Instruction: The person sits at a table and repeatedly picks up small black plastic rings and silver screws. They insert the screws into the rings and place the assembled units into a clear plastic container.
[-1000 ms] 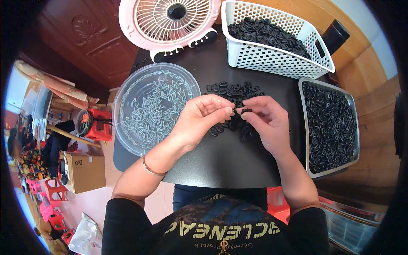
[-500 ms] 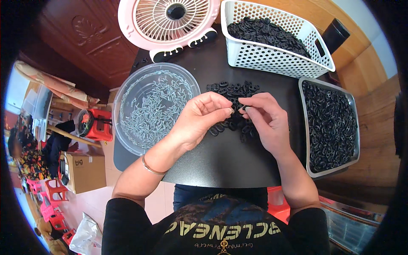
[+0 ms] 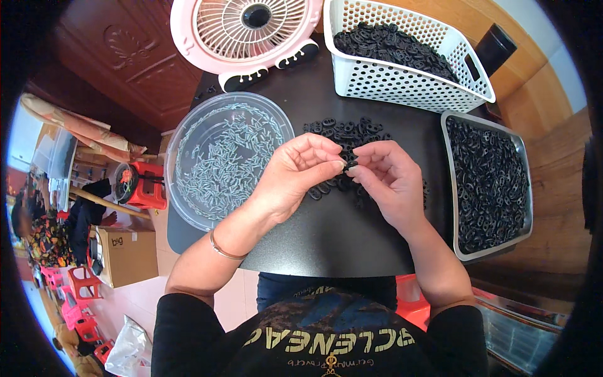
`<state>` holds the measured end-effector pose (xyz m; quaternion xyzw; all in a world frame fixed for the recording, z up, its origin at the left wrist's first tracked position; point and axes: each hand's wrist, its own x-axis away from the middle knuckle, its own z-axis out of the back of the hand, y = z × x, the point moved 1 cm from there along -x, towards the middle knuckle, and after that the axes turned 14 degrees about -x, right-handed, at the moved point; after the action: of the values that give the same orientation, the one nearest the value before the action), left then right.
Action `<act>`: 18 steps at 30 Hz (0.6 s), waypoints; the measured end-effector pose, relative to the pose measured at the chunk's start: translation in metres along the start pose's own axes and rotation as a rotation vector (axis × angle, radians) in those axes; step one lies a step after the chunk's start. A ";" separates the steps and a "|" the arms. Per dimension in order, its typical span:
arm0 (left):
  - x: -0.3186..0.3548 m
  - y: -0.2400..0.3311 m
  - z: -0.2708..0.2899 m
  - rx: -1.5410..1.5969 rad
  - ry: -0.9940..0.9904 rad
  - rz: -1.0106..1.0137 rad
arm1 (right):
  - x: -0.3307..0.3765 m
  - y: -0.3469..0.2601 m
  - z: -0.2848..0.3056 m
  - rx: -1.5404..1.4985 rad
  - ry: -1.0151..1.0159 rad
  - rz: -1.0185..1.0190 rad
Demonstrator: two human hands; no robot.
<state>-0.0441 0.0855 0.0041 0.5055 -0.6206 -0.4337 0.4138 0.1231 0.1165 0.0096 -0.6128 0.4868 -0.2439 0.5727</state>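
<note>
A small black table [image 3: 326, 232] stood over a pale floor, with a carved wooden door beyond it. On it sat a clear round bowl [image 3: 188, 135] of thin grey pins at the left, a pink fan [image 3: 245, 25] at the far side, a white perforated basket [image 3: 408, 78] and a grey tray [image 3: 524, 213] of black parts at the right. A loose pile [image 3: 345, 132] of flat black parts lay mid-table. Just near of it, the left hand [image 3: 295, 176] and right hand [image 3: 386, 179] met, fingers curled, pinching one small black part [image 3: 351, 165] between their fingertips.
</note>
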 end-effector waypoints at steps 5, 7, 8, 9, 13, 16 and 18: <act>0.000 -0.001 0.000 -0.003 0.007 -0.008 | 0.000 -0.001 0.000 0.025 0.009 -0.003; 0.000 -0.002 0.000 -0.020 0.011 -0.031 | 0.001 0.001 0.000 0.015 0.021 0.007; 0.000 -0.002 0.000 -0.035 0.013 -0.048 | 0.001 0.001 0.000 0.009 0.027 0.011; 0.000 -0.002 0.000 -0.050 0.015 -0.065 | 0.001 0.002 0.000 0.013 0.024 0.010; 0.001 -0.001 -0.003 -0.139 0.061 -0.134 | 0.002 0.003 0.000 0.010 0.025 -0.021; 0.003 0.000 -0.006 -0.208 0.064 -0.202 | 0.002 0.002 0.001 -0.050 0.027 -0.092; 0.004 0.002 -0.007 -0.266 0.061 -0.229 | 0.001 0.002 0.002 -0.111 0.020 -0.139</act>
<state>-0.0385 0.0807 0.0084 0.5266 -0.4831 -0.5408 0.4437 0.1246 0.1167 0.0065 -0.6734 0.4615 -0.2617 0.5148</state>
